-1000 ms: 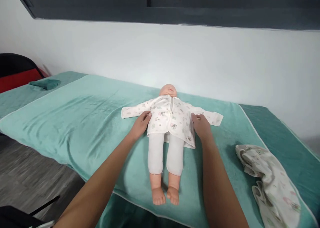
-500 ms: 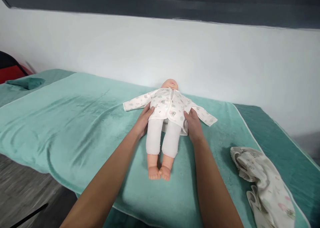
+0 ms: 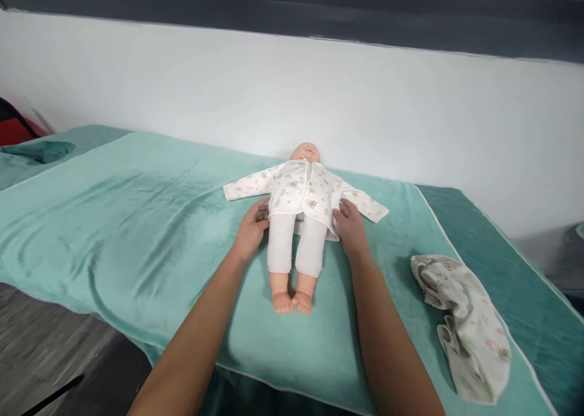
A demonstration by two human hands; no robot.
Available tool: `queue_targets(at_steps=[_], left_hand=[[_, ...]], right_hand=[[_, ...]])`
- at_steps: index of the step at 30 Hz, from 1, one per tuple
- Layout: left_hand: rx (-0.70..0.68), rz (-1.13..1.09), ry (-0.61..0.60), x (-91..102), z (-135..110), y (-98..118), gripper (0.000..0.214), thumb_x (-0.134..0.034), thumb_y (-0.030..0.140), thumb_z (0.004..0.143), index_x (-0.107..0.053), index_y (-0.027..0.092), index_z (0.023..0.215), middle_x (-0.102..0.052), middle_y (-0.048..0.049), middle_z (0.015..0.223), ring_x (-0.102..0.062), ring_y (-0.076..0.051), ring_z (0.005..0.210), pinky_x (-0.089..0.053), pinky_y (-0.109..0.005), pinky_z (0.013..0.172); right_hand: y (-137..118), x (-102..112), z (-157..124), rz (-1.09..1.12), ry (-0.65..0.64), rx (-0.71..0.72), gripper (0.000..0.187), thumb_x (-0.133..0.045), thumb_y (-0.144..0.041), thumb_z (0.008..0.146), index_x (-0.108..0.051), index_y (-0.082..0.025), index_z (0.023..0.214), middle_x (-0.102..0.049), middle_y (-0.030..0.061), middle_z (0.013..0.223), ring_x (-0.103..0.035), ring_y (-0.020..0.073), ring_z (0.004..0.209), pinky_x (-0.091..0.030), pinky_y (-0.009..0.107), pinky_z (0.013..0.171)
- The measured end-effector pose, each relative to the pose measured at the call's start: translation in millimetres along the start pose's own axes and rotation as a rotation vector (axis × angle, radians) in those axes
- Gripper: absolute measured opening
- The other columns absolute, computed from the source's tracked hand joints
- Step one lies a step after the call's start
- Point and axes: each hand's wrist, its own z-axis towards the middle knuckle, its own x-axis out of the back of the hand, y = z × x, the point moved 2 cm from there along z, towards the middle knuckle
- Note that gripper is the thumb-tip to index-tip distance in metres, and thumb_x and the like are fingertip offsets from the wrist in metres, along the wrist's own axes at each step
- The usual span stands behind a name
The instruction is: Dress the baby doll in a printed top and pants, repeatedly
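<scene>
A baby doll (image 3: 295, 246) lies face up on a light teal towel (image 3: 137, 221), head toward the wall. It wears a white printed shirt (image 3: 301, 194) with the sleeves spread out, and white leggings. My left hand (image 3: 250, 230) rests beside the doll's hip. Its fingers are loosely bent and touch the shirt's left hem. My right hand (image 3: 350, 227) lies flat on the shirt's right hem, fingers stretched out together. Neither hand is wrapped round anything.
A crumpled printed garment (image 3: 465, 318) lies on the towel at the right. A folded dark teal cloth (image 3: 36, 151) sits at the far left, near a red and black chair (image 3: 13, 124). A white wall runs behind the table. Grey floor (image 3: 41, 349) shows at lower left.
Both hands have slid down from the shirt's sides to its lower hem. The doll's legs have come together. The view has shifted right and slightly down.
</scene>
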Motion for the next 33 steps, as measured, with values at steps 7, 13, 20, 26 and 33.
queue_targets(at_steps=[7, 13, 20, 26, 33], left_hand=[[-0.016, 0.198, -0.016, -2.5, -3.5, -2.3, 0.062, -0.067, 0.026, 0.077, -0.057, 0.021, 0.137, -0.069, -0.0093, 0.118, -0.066, -0.021, 0.092, -0.054, -0.036, 0.085], [-0.124, 0.428, 0.058, -9.3, -6.0, 4.0, 0.039, -0.057, 0.031, 0.088, -0.066, 0.019, 0.124, -0.075, -0.0090, 0.109, -0.067, -0.026, 0.097, -0.050, -0.038, 0.087], [-0.228, 0.729, 0.124, -12.0, -13.0, 10.7, 0.034, -0.056, 0.025, 0.085, -0.070, 0.020, 0.115, -0.069, -0.0041, 0.079, -0.060, -0.022, 0.074, -0.043, -0.033, 0.070], [-0.218, 0.868, 0.217, -10.3, -20.5, 9.7, 0.032, -0.055, 0.027, 0.089, -0.067, 0.022, 0.118, -0.069, -0.0060, 0.086, -0.062, -0.025, 0.081, -0.039, -0.032, 0.068], [-0.209, 0.868, 0.179, -10.7, -23.3, 10.0, 0.033, -0.055, 0.022, 0.088, -0.064, 0.023, 0.120, -0.070, -0.0067, 0.091, -0.063, -0.027, 0.085, -0.038, -0.032, 0.069]], right_hand=[[0.4, 13.7, -59.2, -0.145, 0.006, 0.121, 0.061, -0.061, -0.023, 0.070, -0.054, -0.021, 0.130, -0.060, 0.0154, 0.141, -0.063, 0.0266, 0.121, -0.051, 0.047, 0.104], [-15.9, 2.6, -75.1, -0.591, 0.095, 0.140, 0.051, -0.062, -0.032, 0.081, -0.057, -0.019, 0.130, -0.069, 0.0130, 0.113, -0.065, 0.0266, 0.097, -0.052, 0.045, 0.090], [-20.1, -0.3, -73.7, -0.747, 0.139, 0.192, 0.029, -0.046, -0.036, 0.093, -0.067, -0.022, 0.108, -0.070, 0.0094, 0.098, -0.060, 0.0247, 0.086, -0.044, 0.036, 0.078], [-18.8, 18.6, -82.9, -0.598, 0.323, 0.145, 0.027, -0.041, -0.036, 0.091, -0.062, -0.021, 0.082, -0.066, 0.0026, 0.075, -0.052, 0.0193, 0.071, -0.038, 0.030, 0.067], [-21.0, 18.8, -90.4, -0.654, 0.278, 0.148, 0.022, -0.049, -0.038, 0.086, -0.064, -0.022, 0.090, -0.058, -0.0014, 0.069, -0.050, 0.0184, 0.066, -0.034, 0.030, 0.065]])
